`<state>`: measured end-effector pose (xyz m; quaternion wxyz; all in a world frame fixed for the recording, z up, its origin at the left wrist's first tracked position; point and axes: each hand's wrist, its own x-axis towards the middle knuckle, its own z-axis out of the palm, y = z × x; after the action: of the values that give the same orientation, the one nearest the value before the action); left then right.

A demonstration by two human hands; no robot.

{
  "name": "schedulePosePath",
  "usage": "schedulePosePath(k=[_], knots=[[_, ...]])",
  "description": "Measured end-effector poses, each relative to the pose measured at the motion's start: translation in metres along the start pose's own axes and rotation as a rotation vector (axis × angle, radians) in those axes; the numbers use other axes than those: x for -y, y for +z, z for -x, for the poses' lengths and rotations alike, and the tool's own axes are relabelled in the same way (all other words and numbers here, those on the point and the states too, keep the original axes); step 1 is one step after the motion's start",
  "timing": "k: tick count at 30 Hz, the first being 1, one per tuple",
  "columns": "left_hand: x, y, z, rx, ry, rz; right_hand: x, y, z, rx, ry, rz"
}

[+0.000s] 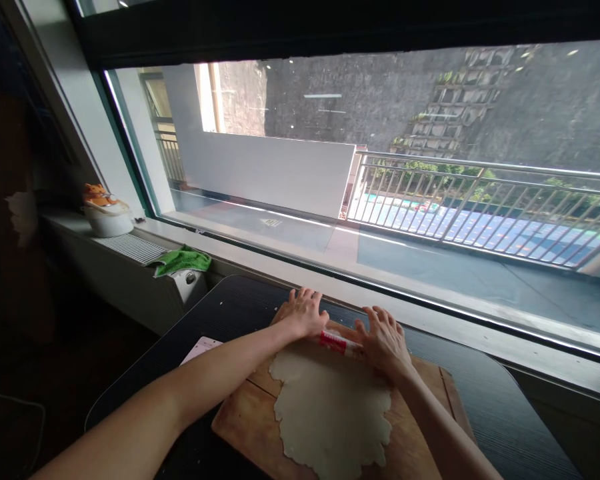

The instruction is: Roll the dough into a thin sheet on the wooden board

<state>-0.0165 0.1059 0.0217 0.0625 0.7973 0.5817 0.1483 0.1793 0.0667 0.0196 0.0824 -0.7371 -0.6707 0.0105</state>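
Note:
A wide, thin sheet of pale dough [330, 407] with ragged edges lies on a wooden board [250, 427]. Across its far end rests a pale rolling pin with a red label [334, 342], its ends hidden under my hands. My left hand [305, 312] lies over the left end, palm down, fingers stretched forward past it. Over the right end is my right hand [384, 339], palm down, its fingers spread and reaching forward. Neither hand has its fingers wrapped around the pin.
The board sits on a black table [500, 400] against the window sill. A pinkish flat object [201, 347] lies by my left forearm. Further left, a green cloth [184, 260] and a white pot [107, 217] with an orange toy [98, 195] rest on a radiator cover.

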Motion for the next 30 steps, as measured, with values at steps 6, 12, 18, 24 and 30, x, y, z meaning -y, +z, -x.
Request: schedulePosePath(k=[6,12,18,24,30], knots=[[-0.003,-0.006,-0.008,0.026,-0.054,-0.031,0.0,-0.003,-0.011,0.07,0.078,-0.022],[0.003,0.004,0.035,0.013,0.07,-0.009,-0.004,0.007,0.04,-0.015,-0.099,0.07],[-0.003,-0.007,-0.009,0.043,-0.034,-0.039,0.007,-0.012,-0.003,0.055,0.073,-0.002],[0.002,-0.004,0.018,0.165,0.042,-0.038,0.001,-0.003,0.026,0.087,-0.048,0.032],[0.006,0.001,0.012,0.096,0.066,-0.033,0.003,-0.003,0.024,-0.003,-0.06,0.06]])
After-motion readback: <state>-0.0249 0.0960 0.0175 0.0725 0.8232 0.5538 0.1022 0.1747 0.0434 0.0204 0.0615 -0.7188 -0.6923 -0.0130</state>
